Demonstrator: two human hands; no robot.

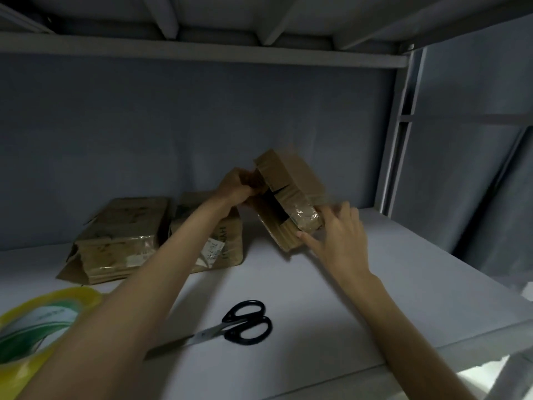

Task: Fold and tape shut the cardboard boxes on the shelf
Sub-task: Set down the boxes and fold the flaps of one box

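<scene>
Gripping a flap, the left hand tilts the cardboard box above the shelf, while the right hand presses spread fingers on its taped end, scissors nearby.

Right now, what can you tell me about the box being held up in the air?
The held box is small, brown cardboard, worn, with glossy clear tape across one end. It is tilted, raised above the white shelf, with its flaps open toward the camera showing a dark inside. The left hand pinches a flap on its left side; the right hand touches its lower right corner with straight fingers.
</scene>
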